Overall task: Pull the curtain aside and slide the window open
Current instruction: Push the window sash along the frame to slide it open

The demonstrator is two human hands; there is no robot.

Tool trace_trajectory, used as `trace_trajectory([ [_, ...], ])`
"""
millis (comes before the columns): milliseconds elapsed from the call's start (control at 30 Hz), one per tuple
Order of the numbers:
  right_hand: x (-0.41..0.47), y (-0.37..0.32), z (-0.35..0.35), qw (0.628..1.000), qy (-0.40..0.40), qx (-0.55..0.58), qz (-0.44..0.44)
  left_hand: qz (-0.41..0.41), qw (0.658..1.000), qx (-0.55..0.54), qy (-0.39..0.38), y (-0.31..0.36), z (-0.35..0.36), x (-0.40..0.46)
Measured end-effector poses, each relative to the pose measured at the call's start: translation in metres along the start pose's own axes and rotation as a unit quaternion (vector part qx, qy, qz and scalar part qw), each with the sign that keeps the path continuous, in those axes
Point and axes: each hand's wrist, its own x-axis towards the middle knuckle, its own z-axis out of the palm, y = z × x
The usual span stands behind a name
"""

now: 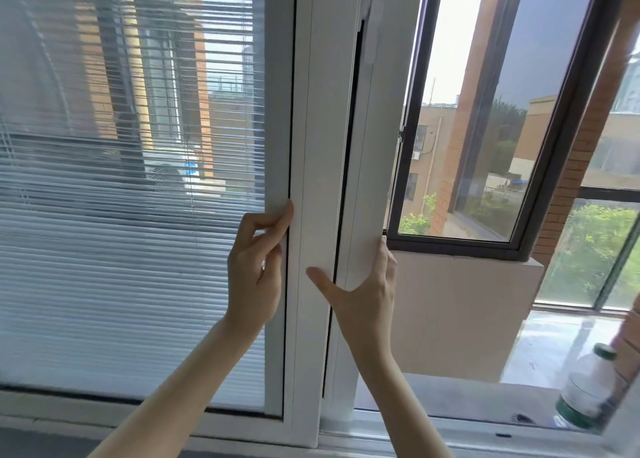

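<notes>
A white sliding window sash (363, 187) stands slid to the left, its frame overlapping the white frame of the fixed pane (308, 146). White slatted blinds (121, 250) fill the glass on the left. My left hand (258, 267) pinches the left edge of the fixed pane's frame with its fingertips. My right hand (367, 284) wraps around the sliding sash's right edge, fingers behind it and thumb spread across the front. To the right of the sash the opening shows the outdoors. No curtain is in view.
Outside stands a dark-framed outer window (540, 167), swung open, above a pale wall block (460, 312). A plastic bottle with a green cap (585, 388) sits on the outer ledge at the lower right. The sill track (450, 433) runs along the bottom.
</notes>
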Motion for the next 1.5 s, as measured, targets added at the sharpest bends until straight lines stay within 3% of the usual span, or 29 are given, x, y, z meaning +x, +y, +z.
trace_trajectory([
  [533,0.004,0.01,-0.012,1.0,-0.002,0.012,-0.009,0.026,0.999,-0.025,0.005,0.006,0.014,-0.002],
  [933,0.009,0.014,-0.027,0.994,-0.044,0.096,0.003,0.038,0.999,-0.036,0.0,0.015,0.031,-0.005],
  [1500,0.009,0.011,-0.028,0.998,-0.024,0.063,-0.012,0.011,1.0,-0.024,-0.003,0.024,0.03,-0.006],
])
